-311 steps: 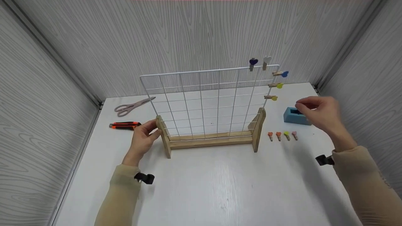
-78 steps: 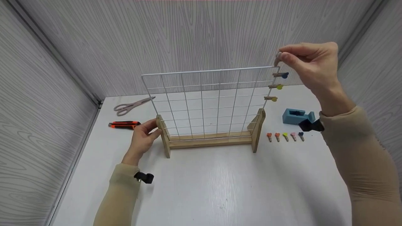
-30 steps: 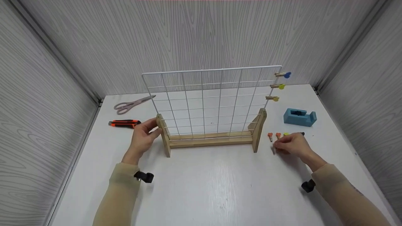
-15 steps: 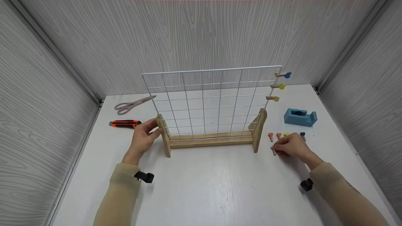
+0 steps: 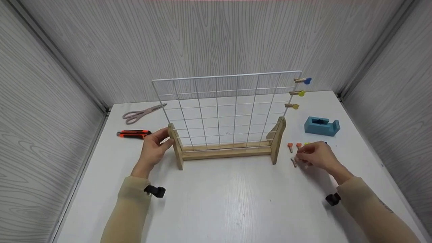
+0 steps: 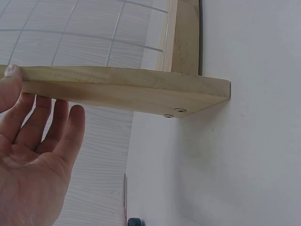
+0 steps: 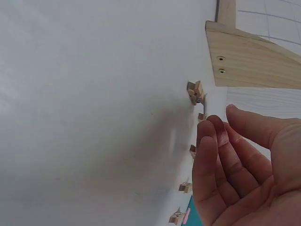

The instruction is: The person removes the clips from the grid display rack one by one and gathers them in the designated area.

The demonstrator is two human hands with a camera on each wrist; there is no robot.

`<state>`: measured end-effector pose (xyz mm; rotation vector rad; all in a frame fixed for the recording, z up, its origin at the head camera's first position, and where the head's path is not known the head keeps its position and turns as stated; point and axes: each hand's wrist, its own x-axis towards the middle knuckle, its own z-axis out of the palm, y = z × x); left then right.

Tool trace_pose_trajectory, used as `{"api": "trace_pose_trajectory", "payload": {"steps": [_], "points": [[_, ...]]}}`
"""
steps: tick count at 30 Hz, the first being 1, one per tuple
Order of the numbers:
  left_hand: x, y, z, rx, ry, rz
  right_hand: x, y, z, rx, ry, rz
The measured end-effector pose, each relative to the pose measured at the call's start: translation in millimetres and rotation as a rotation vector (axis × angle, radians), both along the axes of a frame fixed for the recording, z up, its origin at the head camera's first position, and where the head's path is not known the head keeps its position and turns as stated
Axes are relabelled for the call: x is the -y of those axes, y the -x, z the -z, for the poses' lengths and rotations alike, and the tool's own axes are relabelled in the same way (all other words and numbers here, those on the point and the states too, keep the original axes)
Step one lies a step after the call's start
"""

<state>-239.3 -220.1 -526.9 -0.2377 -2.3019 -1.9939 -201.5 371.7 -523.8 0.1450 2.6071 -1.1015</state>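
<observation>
A white wire grid panel stands upright in a wooden stand. My left hand holds the stand's left end board, thumb on one face and fingers on the other. Beside the stand's right foot, my right hand hovers low over the table, thumb and fingers apart with nothing between them. Just past its fingertips lies a small pale-headed clothespin, also in the right wrist view as a wooden clothespin. Behind the hand runs a row of heart clothespins, two orange clothespins showing, others partly hidden.
On the grid's right edge are clipped a blue clothespin and two yellow clothespins. A blue tape dispenser sits at the right. Scissors and an orange-black utility knife lie at the left.
The dark and pale clothespins have left the grid's top bar; they now lie on the table. My right hand came down with the pale one and let go. My left hand stayed put.
</observation>
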Motion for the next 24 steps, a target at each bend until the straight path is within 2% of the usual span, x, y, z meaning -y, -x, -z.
{"api": "trace_pose_trajectory", "payload": {"steps": [6,11,16,21,24], "points": [[0.8,-0.5,0.7,-0.007,0.009,-0.005,7,-6.0,-25.7,-0.143,0.067,0.003],[-0.4,-0.1,0.7,-0.006,-0.018,-0.007,12,-9.7,-49.9,-0.365,0.183,0.023],[-0.5,0.7,0.6,-0.010,-0.012,-0.001,21,-7.6,-82.0,-0.590,0.333,0.072],[-1.2,0.7,0.6,-0.015,-0.006,-0.002,33,-2.2,-116.5,-0.759,0.400,0.113],[-1.7,0.5,0.7,-0.012,0.002,-0.005,41,2.0,-132.2,-0.836,0.466,0.119]]}}
